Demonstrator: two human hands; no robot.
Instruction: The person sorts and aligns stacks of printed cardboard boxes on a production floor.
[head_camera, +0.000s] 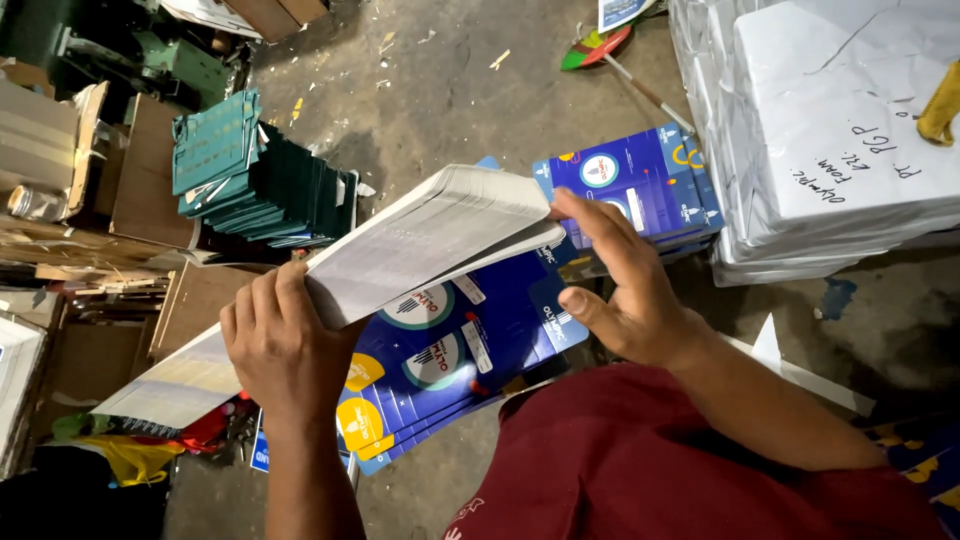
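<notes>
Left hand (283, 345) clamped on white page block (430, 240), right hand (620, 285) spread at its far edge

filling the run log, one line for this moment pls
left hand: grips page block | right hand: on block's edge | below: blue covers

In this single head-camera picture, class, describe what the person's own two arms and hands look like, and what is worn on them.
Both the left hand and right hand are bare: no gloves, rings, watch or bands show. Both forearms are uncovered up to the edge of the picture or the torso. The only clothing in view is a dark red shirt, with a small pale mark near its lower edge.
</notes>
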